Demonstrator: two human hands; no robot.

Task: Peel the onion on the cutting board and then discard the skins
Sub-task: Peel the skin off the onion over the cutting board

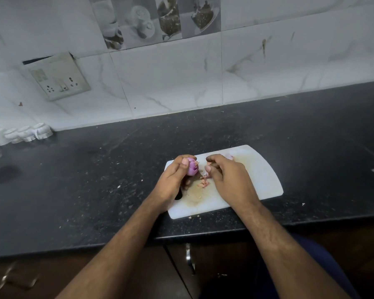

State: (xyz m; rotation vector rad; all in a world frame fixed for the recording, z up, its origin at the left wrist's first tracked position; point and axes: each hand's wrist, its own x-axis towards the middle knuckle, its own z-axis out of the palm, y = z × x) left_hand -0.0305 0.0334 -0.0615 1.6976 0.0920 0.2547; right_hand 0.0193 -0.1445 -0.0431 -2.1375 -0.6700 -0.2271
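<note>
A small purple onion is held above the left end of the white cutting board; my left hand grips it, thumb on its side. Dry roots or skin stick out at its top. My right hand hovers just to the right with curled fingers, thumb and forefinger pinching a bit of skin. Loose pinkish skins lie on the board between my hands. Another pale piece sits behind my right hand.
The board lies on a black stone counter near its front edge. White holders stand at the far left by the tiled wall. A socket plate is on the wall. Cabinet doors with a handle are below.
</note>
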